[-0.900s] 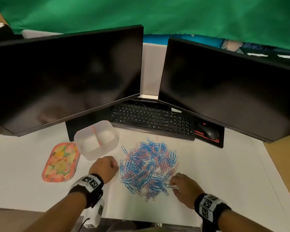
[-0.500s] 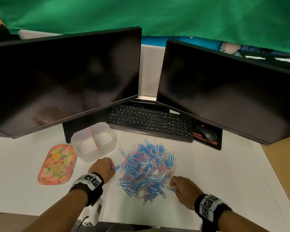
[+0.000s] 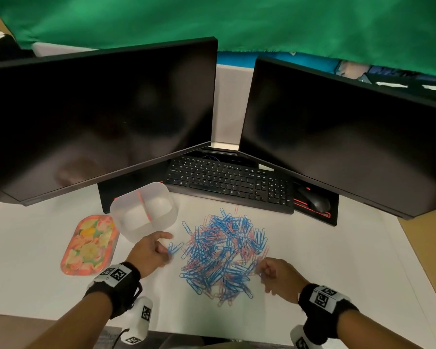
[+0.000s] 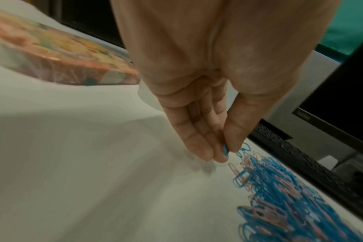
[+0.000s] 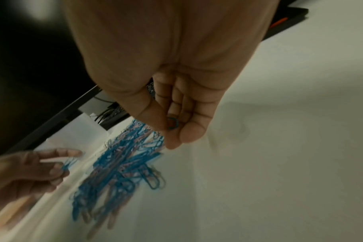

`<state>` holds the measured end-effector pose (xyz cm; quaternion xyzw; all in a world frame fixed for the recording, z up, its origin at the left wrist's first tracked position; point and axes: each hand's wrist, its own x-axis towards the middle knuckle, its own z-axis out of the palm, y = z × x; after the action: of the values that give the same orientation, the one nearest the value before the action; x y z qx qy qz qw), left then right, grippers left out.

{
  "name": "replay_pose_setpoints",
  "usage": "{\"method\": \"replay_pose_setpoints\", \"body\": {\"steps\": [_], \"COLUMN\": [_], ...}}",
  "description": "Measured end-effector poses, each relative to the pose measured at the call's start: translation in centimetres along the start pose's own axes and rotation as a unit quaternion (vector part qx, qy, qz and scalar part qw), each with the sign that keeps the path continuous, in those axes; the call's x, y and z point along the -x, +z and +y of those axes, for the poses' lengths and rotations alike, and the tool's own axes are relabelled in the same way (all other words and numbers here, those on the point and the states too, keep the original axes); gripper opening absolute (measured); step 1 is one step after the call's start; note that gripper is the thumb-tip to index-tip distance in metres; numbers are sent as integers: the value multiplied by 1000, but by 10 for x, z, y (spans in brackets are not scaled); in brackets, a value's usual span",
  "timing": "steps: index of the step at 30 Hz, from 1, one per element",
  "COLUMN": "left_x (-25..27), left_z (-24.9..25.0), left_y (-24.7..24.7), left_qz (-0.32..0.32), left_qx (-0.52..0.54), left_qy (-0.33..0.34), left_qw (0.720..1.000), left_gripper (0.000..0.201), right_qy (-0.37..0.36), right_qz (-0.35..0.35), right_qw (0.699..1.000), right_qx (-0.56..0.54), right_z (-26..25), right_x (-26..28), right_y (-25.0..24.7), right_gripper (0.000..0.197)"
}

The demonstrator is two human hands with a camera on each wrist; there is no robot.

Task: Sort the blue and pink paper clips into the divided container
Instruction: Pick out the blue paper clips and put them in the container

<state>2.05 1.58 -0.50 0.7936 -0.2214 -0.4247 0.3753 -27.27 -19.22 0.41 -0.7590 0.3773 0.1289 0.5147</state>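
Note:
A heap of blue and pink paper clips [image 3: 224, 250] lies on the white desk sheet, also seen as the pile [image 4: 284, 193] and the pile [image 5: 122, 165]. The clear divided container [image 3: 144, 212], with a pink divider, stands left of the heap. My left hand [image 3: 152, 253] is at the heap's left edge and pinches a blue clip [image 4: 225, 149] between thumb and fingers. My right hand [image 3: 275, 275], at the heap's right edge, has curled fingers and thumb holding a blue clip [image 5: 173, 123].
A colourful patterned lid [image 3: 91, 245] lies left of the container. A black keyboard [image 3: 229, 182] and mouse [image 3: 312, 200] sit behind the heap, under two dark monitors [image 3: 98, 117]. The white sheet [image 3: 337, 260] extends to the right.
My left hand has reached right to the heap's edge and pinched a blue clip. My right hand has lifted off the sheet with a clip in its fingers.

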Motion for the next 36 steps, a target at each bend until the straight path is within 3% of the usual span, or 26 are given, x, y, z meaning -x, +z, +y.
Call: {"method": "replay_pose_setpoints", "body": {"steps": [4,7,10,12,14,16,18,22,30,36], "left_x": [3,9,9,7,3,1,0,-1,-4,-5], "left_z": [2,7,8,6,3,3,4,2,-10,-16], "left_y": [4,6,7,8,9,12,14,18,22,23], "left_qz": [-38,-38,-15,4,20,35,44,52,49,38], "left_qx": [109,187,242,251,256,265,270,238,130,95], "left_qy": [-17,-44,-69,-84,-93,-95,-88,-62,-8,-12], "left_qw": [993,981,968,964,962,959,958,968,990,995], "left_gripper": [43,30,23,18,27,30,27,22,10,20], "right_qy": [15,36,52,42,-9,-49,-79,-98,-107,-105], "right_qz": [-62,-67,-47,-29,-7,9,21,55,48,50], "right_qw": [983,962,956,977,999,995,988,982,981,980], "right_qx": [-171,-262,-285,-208,-30,88,130,151,154,159], "right_z": [-4,-12,-15,-16,-11,-9,-8,-6,1,7], "right_x": [-4,-4,-4,-6,-6,-3,-1,-6,-8,-5], "right_y": [1,5,10,12,16,25,34,43,37,26], "right_gripper": [35,28,19,7,19,27,32,36,38,43]}}
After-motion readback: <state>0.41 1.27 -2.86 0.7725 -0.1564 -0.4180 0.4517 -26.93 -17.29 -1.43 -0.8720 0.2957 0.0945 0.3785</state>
